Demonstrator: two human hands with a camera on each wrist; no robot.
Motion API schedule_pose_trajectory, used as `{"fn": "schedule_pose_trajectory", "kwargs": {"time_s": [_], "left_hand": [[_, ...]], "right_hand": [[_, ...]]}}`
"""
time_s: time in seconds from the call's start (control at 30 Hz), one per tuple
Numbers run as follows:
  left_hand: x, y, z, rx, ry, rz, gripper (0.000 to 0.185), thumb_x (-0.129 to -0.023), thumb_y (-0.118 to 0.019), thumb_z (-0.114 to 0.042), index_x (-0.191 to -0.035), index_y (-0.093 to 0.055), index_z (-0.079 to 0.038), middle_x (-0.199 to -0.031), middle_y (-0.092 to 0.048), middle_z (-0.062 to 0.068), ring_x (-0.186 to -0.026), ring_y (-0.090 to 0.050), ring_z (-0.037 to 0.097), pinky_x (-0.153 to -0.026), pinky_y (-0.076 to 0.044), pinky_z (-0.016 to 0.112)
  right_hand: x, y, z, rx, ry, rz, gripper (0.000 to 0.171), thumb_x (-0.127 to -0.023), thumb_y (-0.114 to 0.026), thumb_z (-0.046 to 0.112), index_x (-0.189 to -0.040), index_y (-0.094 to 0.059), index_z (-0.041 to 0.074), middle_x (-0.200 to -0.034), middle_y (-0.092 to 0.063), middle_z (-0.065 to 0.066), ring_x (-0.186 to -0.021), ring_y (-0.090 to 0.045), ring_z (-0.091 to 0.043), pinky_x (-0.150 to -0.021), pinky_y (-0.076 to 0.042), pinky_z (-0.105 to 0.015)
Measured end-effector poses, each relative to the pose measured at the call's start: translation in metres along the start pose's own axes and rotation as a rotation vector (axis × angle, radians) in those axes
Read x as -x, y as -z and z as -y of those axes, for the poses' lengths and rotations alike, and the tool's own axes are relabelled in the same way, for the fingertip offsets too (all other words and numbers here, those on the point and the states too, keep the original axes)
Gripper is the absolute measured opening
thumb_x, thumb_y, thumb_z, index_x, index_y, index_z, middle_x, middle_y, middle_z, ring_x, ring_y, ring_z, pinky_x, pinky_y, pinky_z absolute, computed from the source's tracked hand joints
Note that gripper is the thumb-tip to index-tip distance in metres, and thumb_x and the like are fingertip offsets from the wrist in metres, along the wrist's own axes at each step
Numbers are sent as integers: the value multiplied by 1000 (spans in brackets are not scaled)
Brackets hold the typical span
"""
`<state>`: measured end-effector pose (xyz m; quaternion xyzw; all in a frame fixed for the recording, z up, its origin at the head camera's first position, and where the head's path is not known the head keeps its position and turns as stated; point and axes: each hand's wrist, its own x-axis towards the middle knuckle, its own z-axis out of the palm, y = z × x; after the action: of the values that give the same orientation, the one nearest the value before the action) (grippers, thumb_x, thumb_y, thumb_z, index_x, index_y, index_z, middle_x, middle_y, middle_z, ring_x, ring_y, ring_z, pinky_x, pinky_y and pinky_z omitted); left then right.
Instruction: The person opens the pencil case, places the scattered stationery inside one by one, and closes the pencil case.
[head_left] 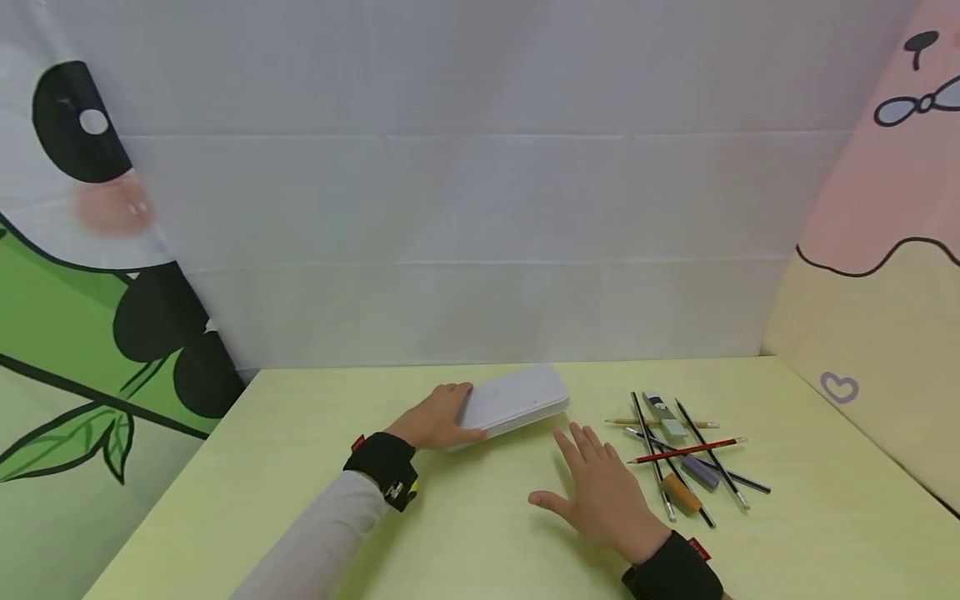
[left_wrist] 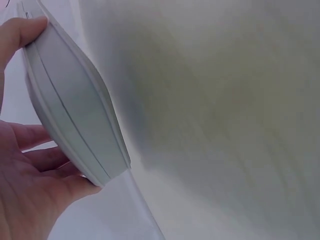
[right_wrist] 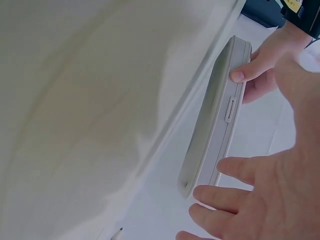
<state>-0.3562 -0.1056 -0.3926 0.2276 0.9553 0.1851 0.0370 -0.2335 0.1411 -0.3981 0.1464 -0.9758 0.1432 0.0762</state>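
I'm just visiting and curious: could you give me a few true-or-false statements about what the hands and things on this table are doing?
1. The left hand grips one end of the flat white plastic pencil case. True.
2. The case lies open. False: it is closed.
3. The right hand holds a pencil. False: it is open and holds nothing.
4. The heap of pencils and erasers lies to the right of the right hand. True.
5. The yellow-green table is red. False: it is yellow-green.

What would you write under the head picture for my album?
Left hand holds a closed white case; right hand open beside pencils.
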Motion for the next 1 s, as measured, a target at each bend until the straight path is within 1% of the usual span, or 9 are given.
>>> {"fn": "schedule_pose_trajectory", "kwargs": {"time_s": [0.23, 0.33, 0.47, 0.57, 0.7, 0.83, 0.9, 1.0], "left_hand": [[11, -4, 6, 29, 2, -39, 85, -83, -70, -47, -144, -36, 1, -140, -50, 21, -129, -48, 33, -107, -45, 45], [15, -3, 6, 78, -16, -66, 83, -83, -71, -44, -143, -38, 3, -139, -51, 20, -126, -51, 31, -105, -46, 46], [20, -1, 4, 165, -45, -113, 75, -83, -72, -39, -139, -43, 2, -131, -58, 16, -115, -57, 27, -96, -50, 44], [23, 1, 2, 215, -44, -130, 72, -83, -73, -37, -138, -46, 0, -127, -60, 14, -111, -58, 24, -93, -52, 42], [29, 2, 0, 272, -29, -121, 71, -83, -73, -36, -138, -45, -1, -127, -60, 14, -110, -59, 24, -92, -53, 42], [37, 2, -3, 321, -15, -103, 72, -84, -71, -36, -140, -43, -1, -129, -59, 16, -109, -60, 26, -89, -54, 44], [41, 2, -5, 355, -1, -91, 71, -85, -70, -37, -141, -42, -2, -130, -58, 17, -109, -60, 27, -88, -55, 44], [48, 3, -9, 396, 17, -69, 70, -87, -69, -38, -142, -42, -4, -130, -58, 16, -108, -61, 26, -84, -56, 44]], "right_hand": [[1, 0, 0, 2, 5, -3, 90, -80, -61, 66, -145, -42, 7, -149, -41, -23, -142, -35, -39, -113, -35, -58], [1, 0, -2, -4, 4, -10, 89, -80, -62, 64, -145, -41, 7, -150, -40, -22, -143, -34, -38, -114, -34, -57], [3, 2, -4, -9, 15, -30, 89, -81, -60, 65, -145, -41, 7, -150, -41, -21, -142, -35, -38, -114, -35, -57], [4, 3, -6, -5, 26, -43, 90, -81, -58, 68, -145, -42, 7, -149, -42, -21, -141, -36, -38, -113, -36, -57], [5, 5, -6, -19, 35, -49, 89, -82, -57, 68, -144, -42, 6, -149, -43, -21, -141, -37, -38, -113, -37, -57], [5, 4, -8, -57, 36, -34, 87, -83, -57, 66, -144, -43, 6, -149, -43, -21, -141, -38, -37, -112, -37, -56], [6, 4, -9, -91, 29, -17, 86, -83, -57, 66, -144, -43, 7, -149, -43, -20, -140, -39, -37, -110, -39, -57], [6, 4, -10, -177, 10, 28, 85, -84, -57, 65, -145, -41, 9, -151, -41, -17, -140, -38, -39, -107, -41, -60]]}}
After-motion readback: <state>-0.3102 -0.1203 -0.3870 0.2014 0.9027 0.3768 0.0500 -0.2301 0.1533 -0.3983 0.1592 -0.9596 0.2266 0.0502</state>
